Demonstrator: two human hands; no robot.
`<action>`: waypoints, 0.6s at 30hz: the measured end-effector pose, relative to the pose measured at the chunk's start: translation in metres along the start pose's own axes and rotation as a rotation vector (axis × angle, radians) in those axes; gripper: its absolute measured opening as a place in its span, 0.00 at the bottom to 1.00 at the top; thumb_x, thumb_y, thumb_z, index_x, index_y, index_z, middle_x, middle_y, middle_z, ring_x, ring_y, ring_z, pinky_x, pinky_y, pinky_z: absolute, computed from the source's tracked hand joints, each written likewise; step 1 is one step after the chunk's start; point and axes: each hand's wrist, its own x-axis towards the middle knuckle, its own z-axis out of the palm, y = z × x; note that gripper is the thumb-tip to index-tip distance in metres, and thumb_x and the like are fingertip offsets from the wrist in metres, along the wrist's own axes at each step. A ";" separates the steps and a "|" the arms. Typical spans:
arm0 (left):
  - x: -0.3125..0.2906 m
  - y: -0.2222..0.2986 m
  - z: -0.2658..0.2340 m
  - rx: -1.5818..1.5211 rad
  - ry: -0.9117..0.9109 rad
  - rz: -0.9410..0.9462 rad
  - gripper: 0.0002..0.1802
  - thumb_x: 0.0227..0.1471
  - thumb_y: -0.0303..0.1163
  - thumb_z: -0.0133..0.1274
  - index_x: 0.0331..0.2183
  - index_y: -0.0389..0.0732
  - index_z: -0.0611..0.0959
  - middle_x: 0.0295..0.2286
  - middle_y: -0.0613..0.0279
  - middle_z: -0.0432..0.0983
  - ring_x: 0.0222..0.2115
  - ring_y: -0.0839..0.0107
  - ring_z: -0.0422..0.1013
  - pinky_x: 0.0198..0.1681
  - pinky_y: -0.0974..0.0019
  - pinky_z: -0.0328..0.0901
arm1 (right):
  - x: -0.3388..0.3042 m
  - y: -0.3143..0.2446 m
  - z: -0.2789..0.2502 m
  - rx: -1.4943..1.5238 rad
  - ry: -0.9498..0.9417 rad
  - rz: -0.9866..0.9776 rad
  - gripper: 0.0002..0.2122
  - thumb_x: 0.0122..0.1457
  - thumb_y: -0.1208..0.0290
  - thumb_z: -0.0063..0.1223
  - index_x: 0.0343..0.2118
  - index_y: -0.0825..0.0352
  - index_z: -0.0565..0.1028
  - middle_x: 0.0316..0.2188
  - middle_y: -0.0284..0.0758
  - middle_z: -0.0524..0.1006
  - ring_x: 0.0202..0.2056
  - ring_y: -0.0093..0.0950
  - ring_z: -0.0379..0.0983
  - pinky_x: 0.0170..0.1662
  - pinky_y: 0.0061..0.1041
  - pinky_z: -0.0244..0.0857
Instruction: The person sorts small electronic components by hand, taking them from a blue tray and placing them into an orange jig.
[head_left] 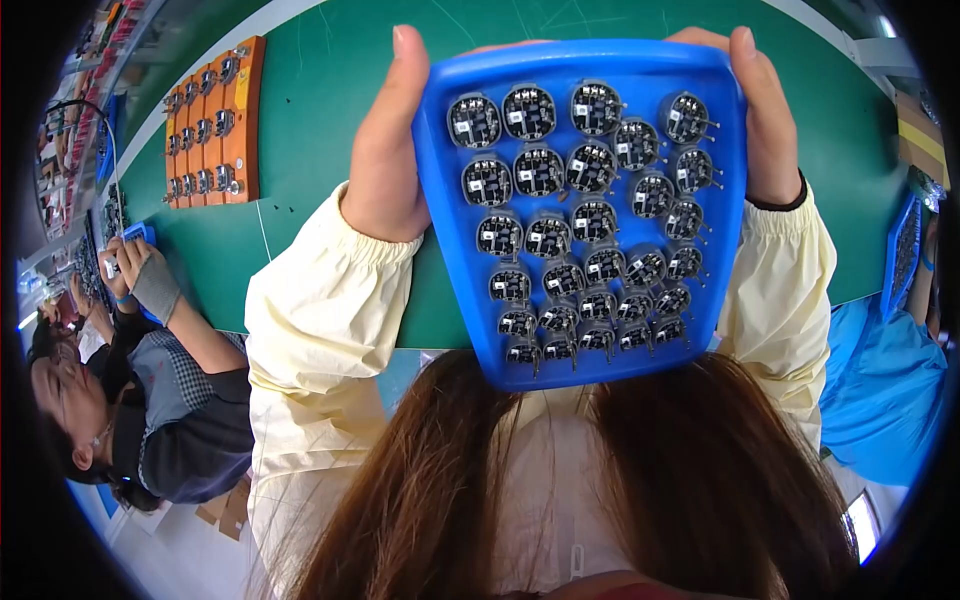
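Between my two hands I hold up a blue plastic tray (437, 190), its far edge raised over the green table. My left hand (385, 150) grips the tray's left side, thumb along the rim and fingers hidden behind it. On the opposite side my right hand (768, 125) holds the rim in the same way. Rows of small round black circuit-board assemblies (539, 170) with grey rims lie in the tray, several of them with thin leads or pins sticking out. The rows on the right are less even than those on the left.
An orange fixture block (250, 120) carrying several metal clamps lies on the green table (320, 100) at the left. A person (165, 400) works at the left edge. At the right, someone in blue (880, 380) is beside another blue tray (902, 255). A cardboard box (920, 140) stands behind.
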 end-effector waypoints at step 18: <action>-0.005 0.005 0.014 0.191 0.179 0.015 0.46 0.52 0.66 0.24 0.50 0.33 0.67 0.46 0.48 0.68 0.46 0.59 0.67 0.50 0.58 0.62 | -0.003 -0.009 0.011 -0.046 0.016 0.032 0.26 0.61 0.50 0.32 0.29 0.72 0.73 0.23 0.34 0.75 0.25 0.19 0.70 0.30 0.16 0.64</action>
